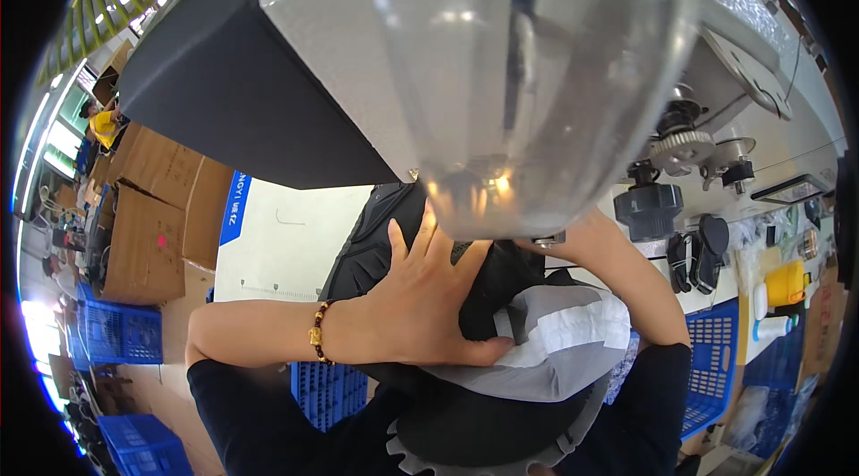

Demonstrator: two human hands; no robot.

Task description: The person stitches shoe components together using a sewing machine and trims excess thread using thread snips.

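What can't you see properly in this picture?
Right hand: in the head view, the machine and its see-through cover hide its fingers.
Machine's top: cut off by the head view's upper edge.
Black fabric: its far part goes behind the machine in the head view.
Person in yellow: too small in the head view.

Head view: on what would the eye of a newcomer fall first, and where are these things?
Most likely first on the large grey-and-black machine, which fills the upper middle with a clear, shiny cover at its front. Below it, the left hand is spread over black fabric, with a beaded bracelet at its wrist. A yellow container also stands out at the far right.
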